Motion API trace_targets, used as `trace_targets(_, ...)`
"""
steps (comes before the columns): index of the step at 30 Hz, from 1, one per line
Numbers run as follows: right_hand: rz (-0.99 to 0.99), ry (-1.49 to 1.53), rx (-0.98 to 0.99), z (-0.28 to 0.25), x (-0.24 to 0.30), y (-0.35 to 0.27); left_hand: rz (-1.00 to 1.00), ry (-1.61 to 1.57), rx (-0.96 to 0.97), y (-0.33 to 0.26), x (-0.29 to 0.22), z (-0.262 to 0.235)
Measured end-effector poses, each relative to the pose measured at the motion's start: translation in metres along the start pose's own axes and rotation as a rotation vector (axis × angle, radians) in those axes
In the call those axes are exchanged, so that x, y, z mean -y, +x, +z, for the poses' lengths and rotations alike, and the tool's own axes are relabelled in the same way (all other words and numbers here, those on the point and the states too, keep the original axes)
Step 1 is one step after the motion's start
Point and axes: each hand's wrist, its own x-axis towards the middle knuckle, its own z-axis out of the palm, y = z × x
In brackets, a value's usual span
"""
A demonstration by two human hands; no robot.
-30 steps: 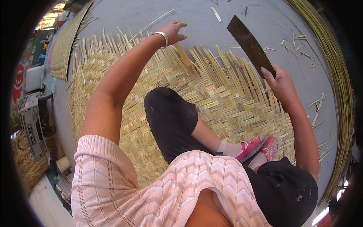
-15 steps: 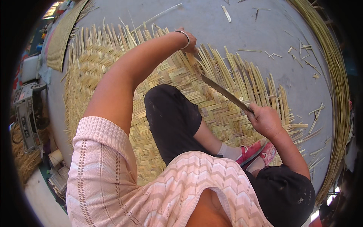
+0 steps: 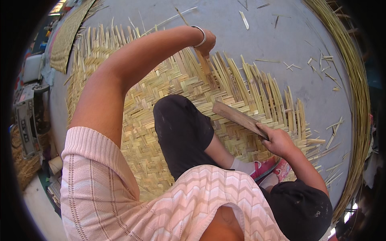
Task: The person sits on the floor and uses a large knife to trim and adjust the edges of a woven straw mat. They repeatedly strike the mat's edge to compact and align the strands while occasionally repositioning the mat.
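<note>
You sat on a woven bamboo mat (image 3: 169, 120) spread over a grey floor (image 3: 281, 52), your pink zigzag-patterned top filling the near edge of the view and your dark-trousered knee (image 3: 181, 124) bent up in front of you. Pink shoes (image 3: 267, 168) showed just beyond your right leg. Your right hand (image 3: 279, 140) was low and to the right, its fingers closed around the handle of a broad, flat blade (image 3: 237, 116) that angled up and left above the mat's woven part. Farther out, your left arm reached forward across the mat, a silver bangle (image 3: 200, 36) on the wrist. Your left hand (image 3: 207, 40) was at the mat's far edge, its fingers curled closed on a loose bamboo strip (image 3: 204, 64) that stood up from the unfinished fringe. That fringe of loose strip ends ran along the mat's far and right borders. Beyond it, short bamboo offcuts (image 3: 321, 68) lay scattered on the floor, and a long bundle of thin bamboo splits (image 3: 358, 92) curved along the right side. At the far left, another woven mat (image 3: 68, 36) lay on the floor.
</note>
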Motion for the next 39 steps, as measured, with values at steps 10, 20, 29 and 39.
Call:
trace_targets(10, -0.083, -0.221, -0.242, -0.07, 0.024, 0.051, -0.048, -0.013, -0.067, -0.007, 0.011, 0.001)
trace_targets(20, -0.166, -0.475, -0.329, -0.098, 0.043, 0.125, -0.072, 0.083, 0.018, 0.014, 0.033, -0.009)
trace_targets(29, -0.078, -0.483, -0.282, -0.079, 0.041, 0.154, -0.114, 0.028, -0.155, 0.035, 0.04, 0.014)
trace_targets(39, 0.091, -0.47, -0.131, -0.073, 0.048, 0.176, 0.002, -0.129, -0.259, 0.0, 0.002, -0.017)
